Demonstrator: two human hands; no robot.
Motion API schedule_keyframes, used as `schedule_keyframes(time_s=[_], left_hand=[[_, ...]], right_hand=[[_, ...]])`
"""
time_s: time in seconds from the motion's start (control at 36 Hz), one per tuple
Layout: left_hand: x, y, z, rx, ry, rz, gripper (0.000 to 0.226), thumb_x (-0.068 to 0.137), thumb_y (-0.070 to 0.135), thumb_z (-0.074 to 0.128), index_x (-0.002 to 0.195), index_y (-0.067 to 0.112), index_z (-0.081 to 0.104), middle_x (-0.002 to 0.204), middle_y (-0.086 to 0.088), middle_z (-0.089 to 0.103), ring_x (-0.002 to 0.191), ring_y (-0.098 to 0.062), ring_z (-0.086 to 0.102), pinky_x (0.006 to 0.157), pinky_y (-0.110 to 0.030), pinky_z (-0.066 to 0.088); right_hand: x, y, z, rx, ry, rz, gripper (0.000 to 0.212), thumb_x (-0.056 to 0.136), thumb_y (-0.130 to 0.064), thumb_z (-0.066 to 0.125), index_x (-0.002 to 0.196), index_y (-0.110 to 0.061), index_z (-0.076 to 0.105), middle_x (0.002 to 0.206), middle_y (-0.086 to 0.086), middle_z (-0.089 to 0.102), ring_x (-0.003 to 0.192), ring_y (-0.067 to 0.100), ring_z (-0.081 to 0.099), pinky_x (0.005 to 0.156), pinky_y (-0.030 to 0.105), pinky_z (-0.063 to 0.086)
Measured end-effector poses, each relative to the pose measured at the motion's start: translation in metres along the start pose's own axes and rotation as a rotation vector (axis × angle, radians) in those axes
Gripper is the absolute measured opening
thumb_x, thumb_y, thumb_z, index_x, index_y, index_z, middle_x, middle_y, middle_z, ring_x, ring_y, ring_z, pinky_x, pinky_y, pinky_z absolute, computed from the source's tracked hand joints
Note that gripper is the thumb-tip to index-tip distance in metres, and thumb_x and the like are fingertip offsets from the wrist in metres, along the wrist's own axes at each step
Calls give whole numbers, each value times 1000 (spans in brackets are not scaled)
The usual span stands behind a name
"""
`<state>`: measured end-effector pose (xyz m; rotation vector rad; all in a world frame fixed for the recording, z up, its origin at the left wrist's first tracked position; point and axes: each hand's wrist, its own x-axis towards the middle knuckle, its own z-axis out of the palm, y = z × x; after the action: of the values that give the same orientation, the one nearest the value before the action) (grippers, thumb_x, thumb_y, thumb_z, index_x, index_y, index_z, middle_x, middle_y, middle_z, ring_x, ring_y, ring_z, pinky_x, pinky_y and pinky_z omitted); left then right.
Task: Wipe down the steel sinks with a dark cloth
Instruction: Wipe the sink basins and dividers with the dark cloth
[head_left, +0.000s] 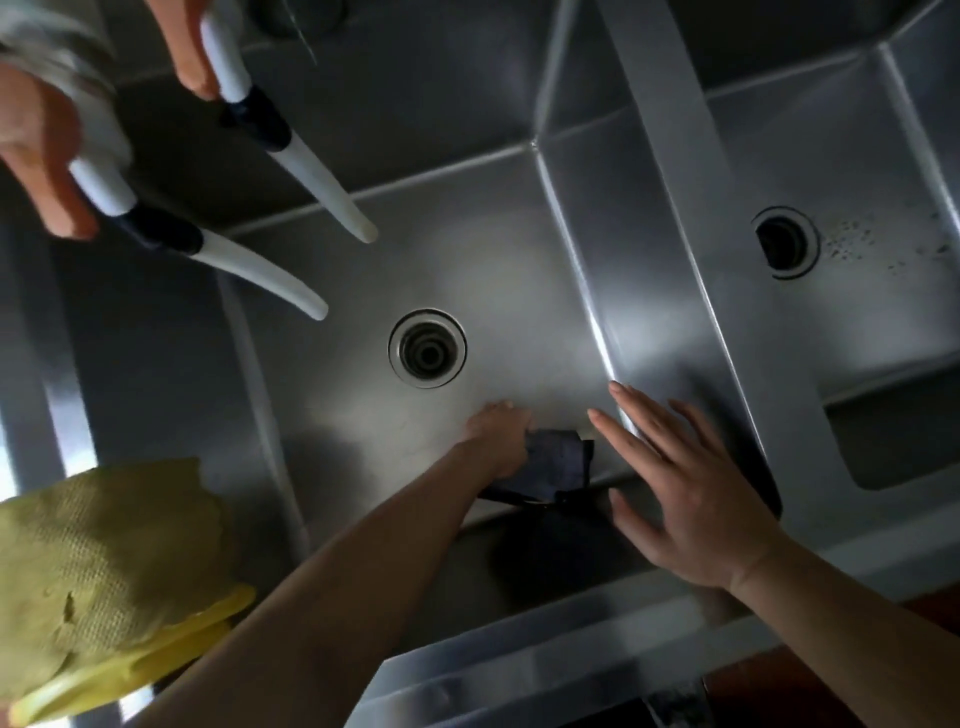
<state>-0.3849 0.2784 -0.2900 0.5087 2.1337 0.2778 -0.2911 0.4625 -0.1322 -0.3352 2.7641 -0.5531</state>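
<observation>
I look straight down into a steel sink basin (519, 270) with a round drain (427, 348) in its floor. My left hand (496, 436) reaches deep into the basin and grips a dark cloth (550, 462) against the floor near the front wall. My right hand (680, 483) hovers above the basin's front right corner with fingers spread and straight, holding nothing. A second steel basin (857, 322) with its own drain (784, 241) lies to the right, past a steel divider (675, 249).
Two white flexible faucet spouts (322, 192) with dark collars hang over the basin from the upper left. A yellow-green cloth (98, 561) and a yellow rubber glove (130, 670) lie on the left ledge. The right basin floor shows dark specks (878, 244).
</observation>
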Motion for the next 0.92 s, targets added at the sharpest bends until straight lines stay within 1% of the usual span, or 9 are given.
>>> schedule_keyframes(time_s=[0.08, 0.17, 0.25, 0.33, 0.42, 0.56, 0.69, 0.83, 0.92], left_hand=[[-13, -2, -4, -148, -53, -18, 26, 90, 17, 57, 117, 17, 56, 125, -13, 51, 114, -34, 54, 87, -37, 43], [-32, -14, -4, -278, -30, -80, 26, 86, 15, 60, 112, 17, 54, 116, -12, 59, 107, -30, 57, 75, -30, 37], [-51, -37, -12, -410, 24, -146, 40, 80, 14, 68, 119, 15, 58, 118, -11, 63, 108, -29, 59, 77, -29, 41], [-65, -75, -29, -572, 107, -235, 56, 77, 11, 75, 131, 14, 59, 123, -9, 66, 111, -27, 62, 89, -32, 49], [-66, -121, -59, -686, 284, -373, 50, 80, 7, 69, 128, 19, 64, 114, -7, 71, 104, -22, 65, 83, -30, 50], [-57, -171, -131, -712, 735, -466, 9, 87, 19, 57, 81, 17, 63, 75, -5, 67, 82, -30, 68, 65, -39, 54], [-33, -205, -148, -960, 895, -464, 38, 98, 12, 53, 135, 20, 56, 131, -5, 62, 119, -21, 60, 100, -35, 51], [-18, -230, -113, -162, 674, -501, 51, 92, 29, 58, 140, 15, 50, 148, -12, 45, 140, -29, 36, 118, -42, 23], [-4, -232, -100, -138, 762, -489, 72, 91, 52, 52, 152, 20, 33, 157, -16, 30, 145, -36, 25, 119, -47, 16]], right_hand=[[1, 2, 2, 2, -102, 42, 71, 86, -44, 49, 153, -23, 37, 165, 2, 19, 145, 20, 33, 117, 46, 25], [10, 8, 7, -53, -456, 134, 78, 91, -54, 48, 157, -38, 10, 165, -9, -9, 151, 15, 18, 119, 37, 15], [28, 13, 17, -53, -693, 264, 87, 90, -53, 57, 156, -43, 2, 167, -4, -6, 151, 21, 19, 117, 38, 24], [51, 5, 38, 128, -642, 382, 85, 91, -47, 61, 156, -43, 7, 166, -5, 11, 148, 24, 29, 116, 41, 31], [84, -10, 65, 396, -527, 471, 80, 92, -33, 66, 156, -34, 18, 163, -3, 25, 145, 22, 34, 116, 35, 32], [145, -19, 95, 414, -447, 436, 79, 93, -37, 63, 156, -34, 16, 164, -3, 21, 144, 25, 35, 114, 47, 35], [196, -19, 103, 298, -400, 425, 75, 93, -39, 60, 155, -30, 19, 164, 3, 18, 145, 29, 32, 110, 45, 34], [222, -2, 110, 170, -345, 441, 72, 92, -43, 57, 153, -30, 22, 159, 4, 23, 145, 27, 26, 109, 48, 33], [220, 14, 121, 67, -424, 462, 84, 92, -55, 53, 157, -37, 3, 166, -3, -5, 153, 21, 2, 115, 52, 23]])
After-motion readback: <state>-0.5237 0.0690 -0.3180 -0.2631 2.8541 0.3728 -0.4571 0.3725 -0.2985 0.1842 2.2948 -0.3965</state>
